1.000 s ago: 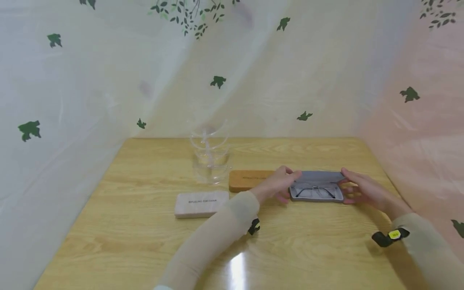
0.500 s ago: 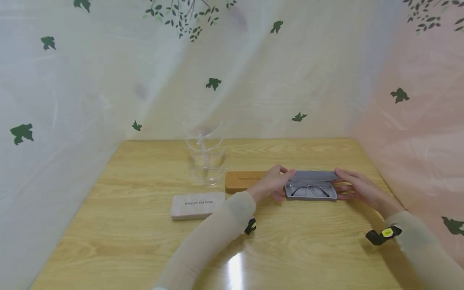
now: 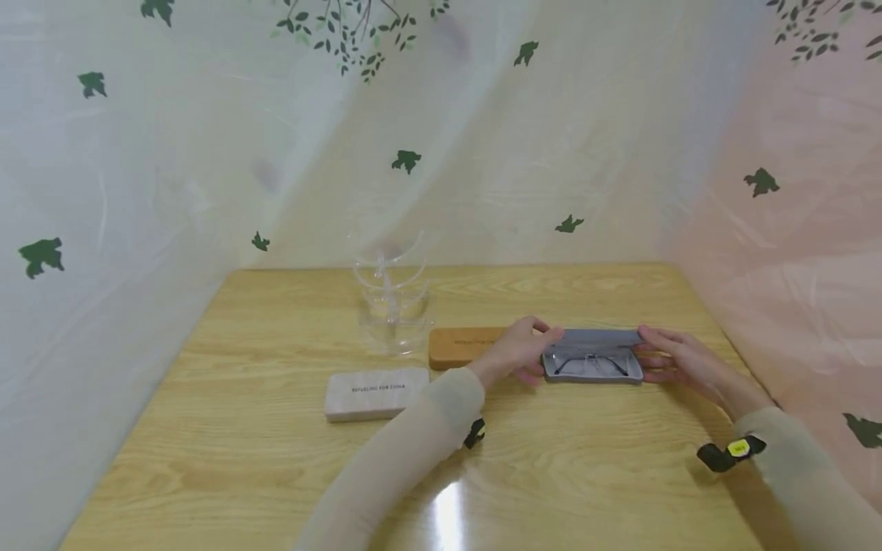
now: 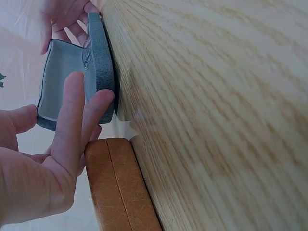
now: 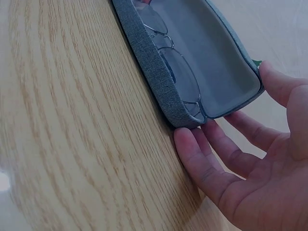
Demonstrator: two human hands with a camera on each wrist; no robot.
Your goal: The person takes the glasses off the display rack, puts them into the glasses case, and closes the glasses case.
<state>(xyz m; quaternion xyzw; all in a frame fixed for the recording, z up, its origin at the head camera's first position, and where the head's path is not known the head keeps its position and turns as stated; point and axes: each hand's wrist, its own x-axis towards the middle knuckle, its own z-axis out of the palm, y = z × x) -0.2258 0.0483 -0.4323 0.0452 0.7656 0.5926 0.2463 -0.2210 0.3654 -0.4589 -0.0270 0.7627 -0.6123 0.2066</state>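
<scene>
A grey glasses case (image 3: 598, 337) lies on the table with its lid raised, and a pair of thin-rimmed eyeglasses (image 5: 185, 72) rests inside. My left hand (image 3: 518, 346) holds the case's left end, its thumb on the lid's edge and fingers at the base. At the opposite end, my right hand (image 3: 678, 361) has its thumb on the lid's corner and fingertips against the base. Close beside the left hand is a brown glasses case (image 4: 120, 185), closed and partly hidden by that hand in the head view.
A closed pale glasses case (image 3: 375, 392) with lettering lies left of centre, partly behind the left sleeve. Farther back stands a clear tiered display stand (image 3: 393, 306). A leaf-printed curtain (image 3: 482, 153) borders the wooden table (image 3: 241, 459) at the back and sides.
The head view has shifted slightly. Both hands keep their places at the ends of the grey glasses case, and its lid edge sits a little lower than before.
</scene>
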